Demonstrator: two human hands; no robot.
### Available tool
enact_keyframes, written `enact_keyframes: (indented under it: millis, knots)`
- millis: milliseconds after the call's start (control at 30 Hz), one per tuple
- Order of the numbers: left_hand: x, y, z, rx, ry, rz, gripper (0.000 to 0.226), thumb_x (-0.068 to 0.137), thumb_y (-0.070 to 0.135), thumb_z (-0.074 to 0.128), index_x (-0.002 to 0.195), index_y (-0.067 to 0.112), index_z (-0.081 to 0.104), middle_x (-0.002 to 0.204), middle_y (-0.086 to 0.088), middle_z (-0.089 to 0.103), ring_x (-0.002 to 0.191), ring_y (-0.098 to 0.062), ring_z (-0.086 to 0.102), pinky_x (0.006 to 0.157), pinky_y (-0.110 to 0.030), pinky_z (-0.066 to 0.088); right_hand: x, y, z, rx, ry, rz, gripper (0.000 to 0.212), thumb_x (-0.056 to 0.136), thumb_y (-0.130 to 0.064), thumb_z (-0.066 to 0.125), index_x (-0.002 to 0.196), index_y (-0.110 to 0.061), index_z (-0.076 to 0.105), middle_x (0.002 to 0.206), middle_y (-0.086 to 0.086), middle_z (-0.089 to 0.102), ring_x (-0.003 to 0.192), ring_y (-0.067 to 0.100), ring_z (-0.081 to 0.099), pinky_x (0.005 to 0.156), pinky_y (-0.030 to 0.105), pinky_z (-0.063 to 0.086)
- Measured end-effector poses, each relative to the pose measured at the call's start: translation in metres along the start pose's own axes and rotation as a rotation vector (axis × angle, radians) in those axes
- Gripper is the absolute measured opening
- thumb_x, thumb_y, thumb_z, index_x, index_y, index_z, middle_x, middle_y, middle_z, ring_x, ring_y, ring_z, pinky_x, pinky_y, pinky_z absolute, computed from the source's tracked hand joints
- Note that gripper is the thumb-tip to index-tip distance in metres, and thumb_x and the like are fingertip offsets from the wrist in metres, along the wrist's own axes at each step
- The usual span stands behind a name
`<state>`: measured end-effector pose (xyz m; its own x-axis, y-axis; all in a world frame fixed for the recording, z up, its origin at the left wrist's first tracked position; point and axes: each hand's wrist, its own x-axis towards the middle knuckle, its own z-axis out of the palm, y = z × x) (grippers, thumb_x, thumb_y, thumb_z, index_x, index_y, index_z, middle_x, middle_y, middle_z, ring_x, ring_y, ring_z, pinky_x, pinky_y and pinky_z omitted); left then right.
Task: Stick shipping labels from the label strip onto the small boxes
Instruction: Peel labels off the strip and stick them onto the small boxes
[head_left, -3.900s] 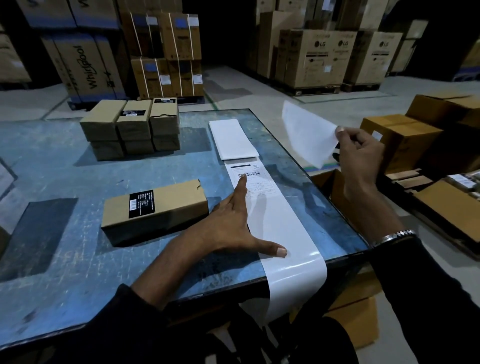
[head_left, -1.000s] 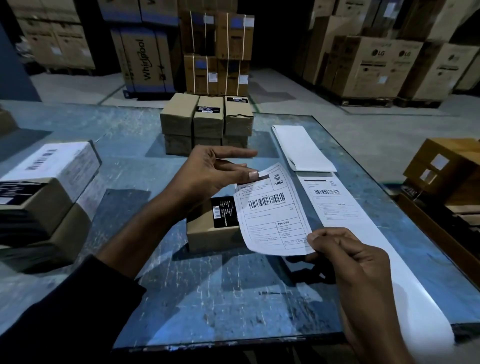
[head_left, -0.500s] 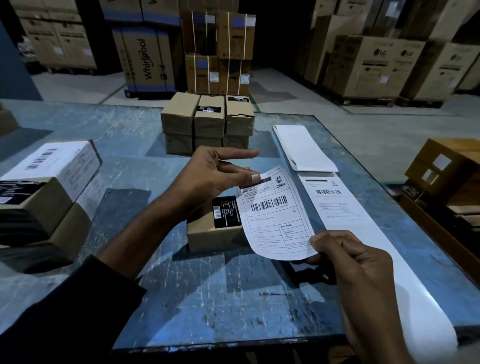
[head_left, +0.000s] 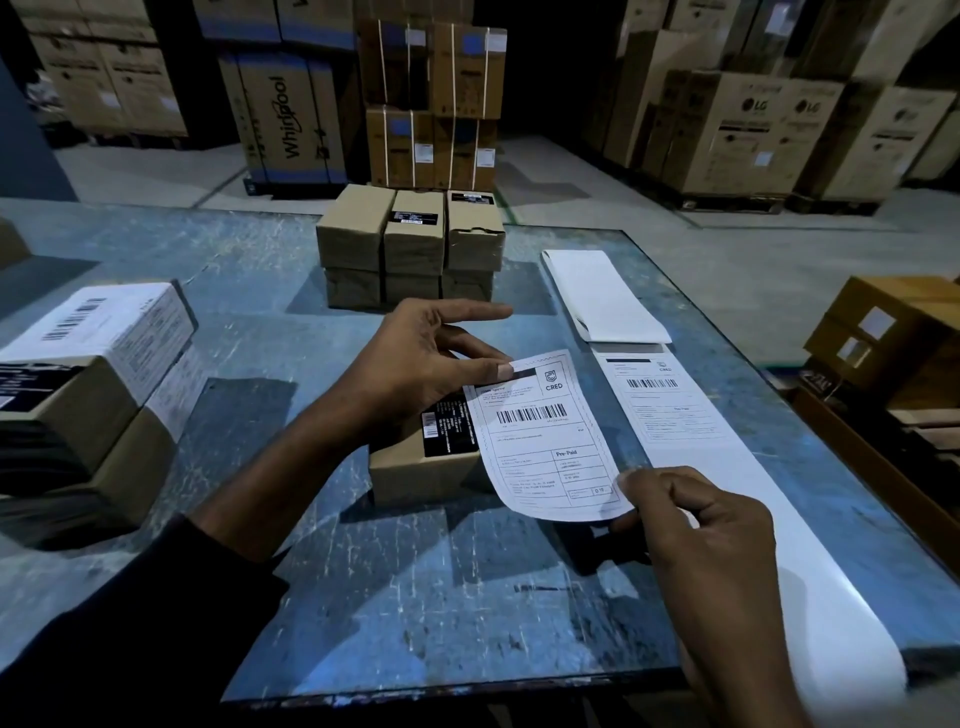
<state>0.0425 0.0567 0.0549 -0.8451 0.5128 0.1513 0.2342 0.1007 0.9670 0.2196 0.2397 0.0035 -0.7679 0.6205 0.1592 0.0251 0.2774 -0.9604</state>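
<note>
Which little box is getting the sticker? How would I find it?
Look at the blue table, in front of the stack of small boxes. One small box lies alone near the middle, under the label that both hands hold. It is the only box lying by itself, with a black sticker on top.

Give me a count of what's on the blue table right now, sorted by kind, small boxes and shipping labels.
Plain small boxes: 7, six stacked and one under the hands
Labelled boxes: 2
Peeled label: 1
Label on the strip: 1
Total: 11
</note>
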Motion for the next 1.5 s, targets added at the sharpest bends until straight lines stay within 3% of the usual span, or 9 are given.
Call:
enact_keyframes:
  millis: [400,533,633,767,900,1033,1167,1333,1500]
  knots:
    - [0.001,-0.002,-0.001,0.155,0.013,0.032,0.055,0.080,0.008,0.088,0.132,0.019,0.070,0.099,-0.001,0.083,0.090,-0.017,0.080,0.073,-0.029,0.065,-0.008,-0.018,0.004,-0.302,0.182,0.029,0.063,0.098,-0.047,0.067,0.050,-0.006,0.066,0.045,-0.002,0.061,0.051,0.018,0.060,0.071,0.038,0.049]
    - [0.004,-0.006,-0.003,0.240,0.056,0.044,0.057,0.077,0.015,0.092,0.130,0.025,0.072,0.101,0.003,0.082,0.094,-0.008,0.078,0.083,-0.035,0.066,-0.014,-0.016,0.008,-0.324,0.405,-0.188,0.047,0.097,-0.033,0.070,0.054,-0.016,0.064,0.053,-0.007,0.060,0.053,0.011,0.058,0.067,0.004,0.038]
    - [0.003,-0.006,-0.005,0.333,0.102,0.079,0.058,0.074,0.025,0.096,0.127,0.028,0.073,0.104,0.006,0.081,0.099,-0.003,0.076,0.093,-0.036,0.063,-0.014,-0.020,0.006,-0.296,0.506,-0.406,0.035,0.100,-0.024,0.069,0.067,-0.013,0.068,0.068,0.000,0.066,0.061,0.015,0.062,0.066,0.007,0.041]
    - [0.001,-0.002,-0.015,0.495,0.164,0.071,0.050,0.076,0.041,0.092,0.122,0.031,0.075,0.100,0.012,0.079,0.096,0.000,0.074,0.092,-0.037,0.061,0.002,-0.044,0.013,-0.280,0.213,-0.601,0.030,0.103,-0.029,0.067,0.079,-0.014,0.077,0.078,-0.004,0.073,0.072,0.013,0.068,0.066,0.037,0.053]
    - [-0.003,0.003,-0.033,0.569,0.088,-0.057,0.034,0.076,0.053,0.084,0.094,0.025,0.080,0.085,0.006,0.079,0.082,-0.008,0.074,0.078,-0.036,0.063,0.011,-0.073,0.039,-0.454,-0.346,-0.626,0.038,0.110,-0.054,0.046,0.110,-0.028,0.075,0.113,-0.013,0.073,0.108,0.005,0.066,0.089,0.037,0.055]
    - [-0.006,0.004,-0.049,0.628,-0.054,-0.151,0.024,0.084,0.045,0.082,0.083,0.021,0.083,0.082,0.001,0.080,0.086,-0.021,0.076,0.081,-0.045,0.064,0.005,-0.070,0.058,-0.759,-0.736,-0.543,0.073,0.107,-0.071,0.017,0.167,-0.032,0.030,0.176,-0.013,0.022,0.162,-0.001,0.006,0.132,0.028,0.010]
    - [-0.009,0.008,-0.060,0.525,-0.152,-0.214,0.051,0.067,0.066,0.076,0.085,0.019,0.085,0.090,-0.007,0.081,0.090,-0.025,0.076,0.082,-0.038,0.063,0.002,-0.054,0.055,-0.866,-0.762,-0.501,0.090,0.096,-0.082,0.000,0.171,-0.032,-0.003,0.177,-0.016,-0.012,0.156,-0.009,-0.022,0.131,0.030,-0.014]
    - [-0.018,0.019,-0.068,0.491,-0.366,-0.252,0.028,0.082,0.039,0.084,0.105,0.024,0.084,0.106,0.003,0.082,0.106,-0.019,0.076,0.104,-0.045,0.058,0.019,-0.046,0.024,-0.925,-0.716,-0.328,0.091,0.092,-0.084,-0.004,0.168,-0.035,-0.016,0.173,-0.020,-0.023,0.153,-0.011,-0.028,0.132,0.033,-0.012]
    - [-0.021,0.020,-0.068,0.428,-0.382,-0.243,0.027,0.083,0.024,0.086,0.110,0.017,0.083,0.107,-0.003,0.082,0.107,-0.025,0.076,0.109,-0.051,0.054,0.033,-0.045,0.005,-0.860,-0.394,-0.208,0.110,0.089,-0.089,-0.010,0.170,-0.021,0.019,0.178,0.001,0.020,0.163,0.012,0.014,0.133,0.039,0.009]
